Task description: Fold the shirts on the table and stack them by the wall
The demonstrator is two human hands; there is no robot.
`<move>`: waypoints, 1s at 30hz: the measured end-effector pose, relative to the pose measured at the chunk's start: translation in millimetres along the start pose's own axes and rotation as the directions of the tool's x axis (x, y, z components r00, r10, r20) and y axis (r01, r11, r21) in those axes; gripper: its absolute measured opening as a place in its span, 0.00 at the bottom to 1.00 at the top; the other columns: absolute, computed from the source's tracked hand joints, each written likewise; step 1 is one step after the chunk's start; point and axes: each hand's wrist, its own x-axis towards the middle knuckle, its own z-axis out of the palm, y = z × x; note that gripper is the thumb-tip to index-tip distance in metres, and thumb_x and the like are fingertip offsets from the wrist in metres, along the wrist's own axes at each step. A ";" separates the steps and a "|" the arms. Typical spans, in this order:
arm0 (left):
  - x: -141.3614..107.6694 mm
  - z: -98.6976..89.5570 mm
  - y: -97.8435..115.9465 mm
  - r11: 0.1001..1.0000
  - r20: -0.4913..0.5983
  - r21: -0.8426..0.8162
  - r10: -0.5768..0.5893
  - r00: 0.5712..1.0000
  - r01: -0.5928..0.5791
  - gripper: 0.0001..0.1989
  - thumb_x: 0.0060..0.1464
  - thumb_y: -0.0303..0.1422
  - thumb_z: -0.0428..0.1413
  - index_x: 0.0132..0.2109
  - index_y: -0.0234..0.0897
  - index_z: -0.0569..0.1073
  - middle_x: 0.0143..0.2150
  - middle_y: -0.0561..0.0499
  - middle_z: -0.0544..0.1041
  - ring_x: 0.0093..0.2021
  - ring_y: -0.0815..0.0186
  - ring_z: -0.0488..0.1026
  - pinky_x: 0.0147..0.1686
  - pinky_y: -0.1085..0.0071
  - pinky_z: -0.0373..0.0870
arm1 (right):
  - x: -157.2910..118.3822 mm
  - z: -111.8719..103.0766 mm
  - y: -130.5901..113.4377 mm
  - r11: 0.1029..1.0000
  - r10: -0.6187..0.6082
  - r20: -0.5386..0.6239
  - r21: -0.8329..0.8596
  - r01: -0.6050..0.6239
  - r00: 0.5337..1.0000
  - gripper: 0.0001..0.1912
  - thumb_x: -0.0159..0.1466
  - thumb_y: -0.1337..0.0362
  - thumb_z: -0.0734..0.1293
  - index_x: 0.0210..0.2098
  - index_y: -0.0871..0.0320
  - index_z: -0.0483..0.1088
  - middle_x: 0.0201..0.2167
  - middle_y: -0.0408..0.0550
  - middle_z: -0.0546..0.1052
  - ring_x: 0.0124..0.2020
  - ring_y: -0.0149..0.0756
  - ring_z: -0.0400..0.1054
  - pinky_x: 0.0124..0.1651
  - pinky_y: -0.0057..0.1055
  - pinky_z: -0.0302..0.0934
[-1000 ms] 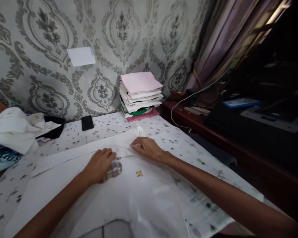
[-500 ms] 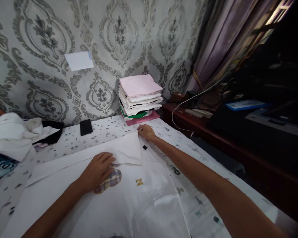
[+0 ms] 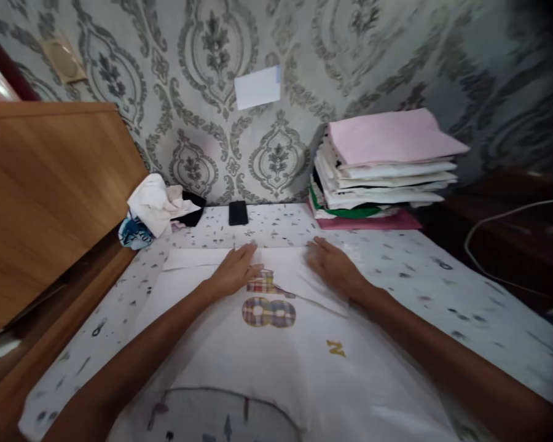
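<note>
A white T-shirt (image 3: 203,344) with plaid patches and a yellow letter N lies spread on the patterned bedsheet, its far edge folded over toward me. My left hand (image 3: 235,269) rests on this fold beside the plaid patches, open, with fingers stretched out over the cloth. To the right, my right hand (image 3: 335,267) is at the folded part of the T-shirt. Motion smears its fingers, so whether they grip the cloth is unclear. Along the near side, a curved edge of the shirt borders a patch of patterned fabric.
A tall stack of folded clothes (image 3: 387,178), pink on top, stands against the wall at the back right. A black phone-like object (image 3: 238,213) lies near the wall. Crumpled clothes (image 3: 154,205) sit beside a wooden panel (image 3: 55,202) on the left. A white cable (image 3: 482,227) hangs at right.
My view has swung left, bringing the wooden panel in. My right hand has shifted from the shirt's far right corner onto the fold, closer to my left hand. More plaid patches show.
</note>
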 end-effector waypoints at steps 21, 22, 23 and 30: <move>-90.0 -36.3 -142.9 0.826 -0.211 0.287 -0.440 0.873 0.486 0.38 0.63 0.48 0.34 0.69 0.23 0.54 0.72 0.32 0.53 0.71 0.46 0.50 0.64 0.40 0.52 | -36.8 -21.8 -27.9 0.976 -0.026 0.104 -0.214 0.048 0.994 0.22 0.71 0.63 0.53 0.59 0.64 0.66 0.64 0.63 0.64 0.67 0.49 0.56 0.67 0.49 0.49; -95.4 -36.8 -135.6 0.826 -0.221 0.305 -0.422 0.879 0.473 0.37 0.63 0.49 0.35 0.68 0.23 0.56 0.72 0.31 0.54 0.71 0.45 0.51 0.63 0.39 0.52 | -46.7 -27.4 -28.4 0.977 -0.030 0.104 -0.205 0.051 0.994 0.21 0.71 0.64 0.53 0.59 0.63 0.66 0.65 0.63 0.64 0.67 0.49 0.54 0.67 0.50 0.48; -102.0 -36.4 -128.1 0.837 -0.224 0.319 -0.390 0.893 0.445 0.37 0.63 0.49 0.35 0.67 0.25 0.57 0.71 0.31 0.54 0.70 0.44 0.52 0.63 0.39 0.52 | -58.6 -33.7 -28.3 0.981 -0.029 0.102 -0.190 0.048 0.994 0.21 0.71 0.66 0.54 0.59 0.63 0.66 0.65 0.62 0.64 0.68 0.49 0.53 0.67 0.51 0.48; -172.1 -10.6 -80.1 0.973 -0.126 0.211 0.125 0.984 -0.097 0.25 0.60 0.51 0.45 0.61 0.51 0.66 0.66 0.51 0.67 0.66 0.53 0.63 0.66 0.47 0.52 | -186.7 -99.5 -30.8 0.996 0.014 0.180 0.082 -0.029 0.984 0.23 0.67 0.62 0.61 0.61 0.51 0.66 0.68 0.51 0.60 0.67 0.49 0.55 0.66 0.51 0.55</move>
